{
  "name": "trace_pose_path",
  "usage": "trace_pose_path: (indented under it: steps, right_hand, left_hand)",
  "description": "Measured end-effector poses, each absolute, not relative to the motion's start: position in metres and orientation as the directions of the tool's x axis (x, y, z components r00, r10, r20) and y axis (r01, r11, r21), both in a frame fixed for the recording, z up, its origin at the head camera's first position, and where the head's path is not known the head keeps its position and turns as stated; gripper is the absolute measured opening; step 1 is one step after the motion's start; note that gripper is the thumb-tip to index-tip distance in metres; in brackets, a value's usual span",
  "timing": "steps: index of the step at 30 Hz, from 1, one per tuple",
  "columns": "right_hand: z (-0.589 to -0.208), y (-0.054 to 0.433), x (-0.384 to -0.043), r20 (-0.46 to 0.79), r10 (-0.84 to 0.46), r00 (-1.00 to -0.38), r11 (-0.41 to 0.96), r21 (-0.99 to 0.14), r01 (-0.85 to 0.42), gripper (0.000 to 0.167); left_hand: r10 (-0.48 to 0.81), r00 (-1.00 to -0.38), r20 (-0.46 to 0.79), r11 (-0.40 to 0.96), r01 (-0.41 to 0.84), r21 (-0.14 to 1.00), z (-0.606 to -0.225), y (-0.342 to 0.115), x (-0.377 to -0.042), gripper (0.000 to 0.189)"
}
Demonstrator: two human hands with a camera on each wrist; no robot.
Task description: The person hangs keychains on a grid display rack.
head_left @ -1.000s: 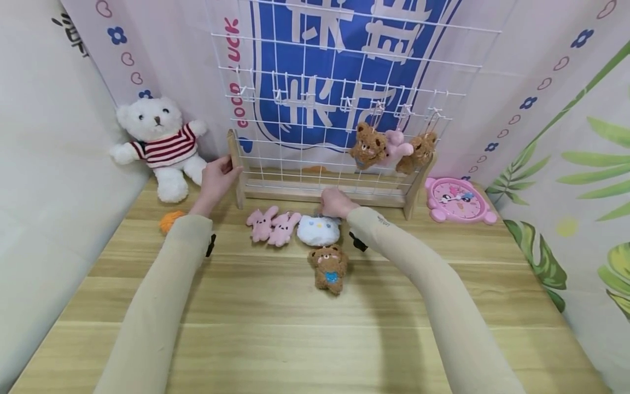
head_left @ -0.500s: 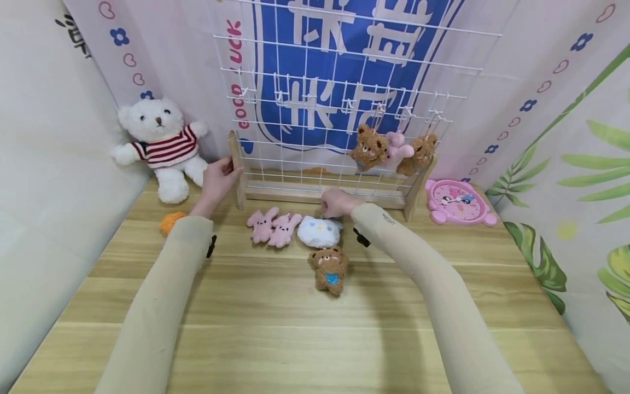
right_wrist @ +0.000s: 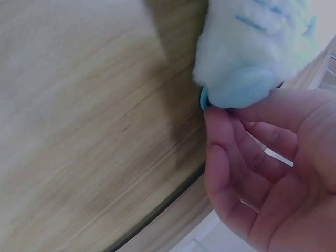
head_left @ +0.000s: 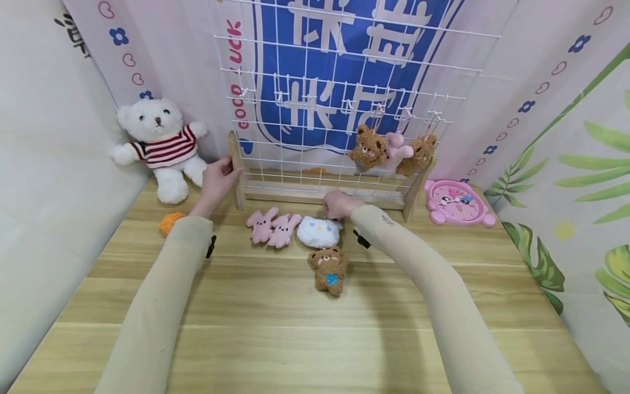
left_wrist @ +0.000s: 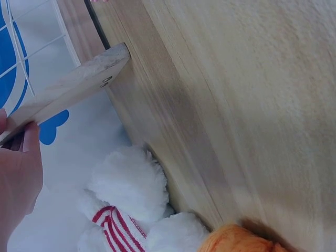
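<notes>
My left hand (head_left: 219, 179) grips the left wooden post (left_wrist: 79, 84) of a white wire grid rack (head_left: 295, 158), thumb and fingers on either side of it. Just in front of the rack, my right hand (head_left: 339, 203) pinches the light blue loop (right_wrist: 204, 98) at the top of a white plush cat-like charm (head_left: 319, 232). In the right wrist view, thumb and fingertips meet at that loop, partly hidden by the charm's fur. A brown bear charm (head_left: 328, 271) with a blue patch lies just in front, and two pink rabbit charms (head_left: 262, 225) lie to the left.
Two brown bear charms (head_left: 370, 148) and a pink one (head_left: 396, 149) hang from hooks at the rack's right. A white teddy bear (head_left: 159, 139) in a striped shirt sits at the back left, near an orange fluffy thing (head_left: 170, 223). A pink clock (head_left: 459, 202) lies at the right.
</notes>
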State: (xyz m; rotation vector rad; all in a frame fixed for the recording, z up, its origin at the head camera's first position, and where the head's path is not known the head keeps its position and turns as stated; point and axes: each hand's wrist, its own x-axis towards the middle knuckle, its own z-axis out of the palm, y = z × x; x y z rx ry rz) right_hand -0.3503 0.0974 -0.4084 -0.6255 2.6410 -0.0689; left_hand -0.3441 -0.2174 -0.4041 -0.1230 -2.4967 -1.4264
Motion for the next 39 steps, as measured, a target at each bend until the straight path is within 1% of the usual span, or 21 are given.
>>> trace_pose_path:
  steps: [3,6,11,15,19,22,27,30,32,36,39]
  right_hand:
    - [-0.409,0.096,-0.353,-0.395,-0.444,-0.805,0.894,-0.129,-0.43,0.032]
    - [-0.412,0.096,-0.356,-0.39,-0.454,-0.801,0.888,-0.125,-0.442,0.033]
    - [-0.416,0.1,-0.358,-0.361,-0.496,-0.79,0.865,-0.12,-0.488,0.029]
    - [-0.41,0.101,-0.354,-0.361,-0.488,-0.795,0.868,-0.101,-0.486,0.024]
    - [-0.403,0.102,-0.35,-0.354,-0.496,-0.793,0.863,-0.098,-0.496,0.031]
    - [-0.398,0.102,-0.349,-0.332,-0.52,-0.787,0.852,-0.14,-0.504,0.03]
    - [-0.39,0.103,-0.346,-0.237,-0.577,-0.782,0.815,-0.231,-0.531,0.008]
    - [-0.384,0.104,-0.345,-0.188,-0.616,-0.765,0.782,-0.262,-0.566,0.002]
    - [-0.379,0.105,-0.344,-0.17,-0.637,-0.752,0.764,-0.274,-0.585,0.001]
    - [-0.366,0.106,-0.336,-0.148,-0.671,-0.727,0.73,-0.306,-0.611,0.006]
    - [-0.355,0.107,-0.328,-0.115,-0.689,-0.715,0.705,-0.337,-0.625,0.004]
  left_hand:
    - [-0.056,-0.961,0.273,0.512,0.207,0.834,-0.404,-0.217,-0.344,0.043]
    - [-0.056,-0.959,0.276,0.512,0.21,0.833,-0.405,-0.218,-0.345,0.042]
    - [-0.057,-0.956,0.288,0.517,0.218,0.828,-0.406,-0.217,-0.345,0.041]
    - [-0.061,-0.953,0.295,0.521,0.222,0.824,-0.407,-0.217,-0.345,0.039]
    - [-0.067,-0.955,0.291,0.526,0.214,0.823,-0.405,-0.216,-0.344,0.038]
    - [-0.066,-0.957,0.284,0.522,0.21,0.827,-0.404,-0.216,-0.342,0.039]
    - [-0.062,-0.958,0.279,0.513,0.209,0.832,-0.402,-0.216,-0.342,0.041]
    - [-0.06,-0.959,0.278,0.51,0.21,0.834,-0.403,-0.216,-0.342,0.041]
    - [-0.054,-0.96,0.275,0.508,0.21,0.835,-0.403,-0.217,-0.342,0.041]
    - [-0.047,-0.961,0.271,0.509,0.21,0.835,-0.403,-0.218,-0.342,0.042]
    - [-0.05,-0.96,0.277,0.516,0.212,0.83,-0.402,-0.218,-0.342,0.042]
